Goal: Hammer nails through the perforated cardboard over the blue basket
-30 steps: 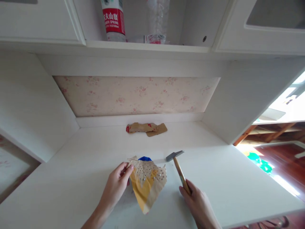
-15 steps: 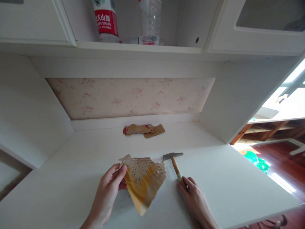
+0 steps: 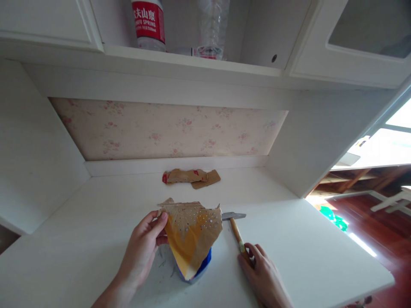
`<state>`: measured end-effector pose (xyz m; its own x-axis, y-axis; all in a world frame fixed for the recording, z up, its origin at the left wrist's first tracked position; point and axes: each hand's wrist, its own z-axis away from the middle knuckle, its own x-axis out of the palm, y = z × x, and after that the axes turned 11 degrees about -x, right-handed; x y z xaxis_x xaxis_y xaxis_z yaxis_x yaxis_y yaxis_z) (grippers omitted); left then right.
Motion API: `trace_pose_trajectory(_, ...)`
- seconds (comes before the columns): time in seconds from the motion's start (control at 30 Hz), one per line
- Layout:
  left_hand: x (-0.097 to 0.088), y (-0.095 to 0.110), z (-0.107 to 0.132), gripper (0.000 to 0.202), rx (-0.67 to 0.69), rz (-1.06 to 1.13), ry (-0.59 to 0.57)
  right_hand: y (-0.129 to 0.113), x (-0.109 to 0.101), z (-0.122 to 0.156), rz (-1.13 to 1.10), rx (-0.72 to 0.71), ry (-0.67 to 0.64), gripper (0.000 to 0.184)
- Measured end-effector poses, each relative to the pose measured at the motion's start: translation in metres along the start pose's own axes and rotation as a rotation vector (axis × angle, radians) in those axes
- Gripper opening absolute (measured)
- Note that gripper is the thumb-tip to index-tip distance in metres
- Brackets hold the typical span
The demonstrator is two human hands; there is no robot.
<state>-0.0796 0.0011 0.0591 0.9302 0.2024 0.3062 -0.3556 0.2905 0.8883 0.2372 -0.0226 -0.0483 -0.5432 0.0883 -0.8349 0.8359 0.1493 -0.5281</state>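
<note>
The hammer (image 3: 236, 231) has sunk flat onto the desk (image 3: 289, 239) since earlier. We count: one punched cardboard sheet (image 3: 192, 224), left hand (image 3: 141, 252) grip pinching its left corner; one hammer just right of the sheet, right hand (image 3: 263, 278) grip closed round its handle; one cardboard scrap (image 3: 191, 176) behind the sheet; two bottles (image 3: 148, 21) above it.

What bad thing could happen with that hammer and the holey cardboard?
The left hand pinches the cardboard right beside the hammer gripped by the right hand, so a swing might hit its fingers. The torn cardboard, held by one edge, could rip further. A missed blow might dent the white desk.
</note>
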Motion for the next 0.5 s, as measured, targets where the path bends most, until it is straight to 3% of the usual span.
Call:
trace_pose_trajectory(0.1,-0.002,0.004,-0.014,0.035,0.033,0.015,-0.025,-0.004,0.003,0.002,0.017,-0.019,0.088,0.045)
trace_pose_trajectory(0.17,-0.003,0.006,-0.025,0.036,0.056,0.025,-0.021,-0.017,0.006,0.002,-0.05,-0.072,0.222,0.043)
trace_pose_trajectory(0.27,-0.004,0.008,-0.042,0.04,0.088,0.045,0.012,-0.049,0.011,-0.008,-0.357,0.068,0.362,0.042)
trace_pose_trajectory(0.4,-0.007,0.004,-0.061,0.041,0.097,0.057,0.037,-0.086,0.015,-0.043,-0.921,0.226,0.352,0.047)
trace_pose_trajectory(0.5,-0.011,0.001,-0.073,0.039,0.104,0.058,0.045,-0.098,0.022,-0.074,-1.017,0.245,0.305,0.038)
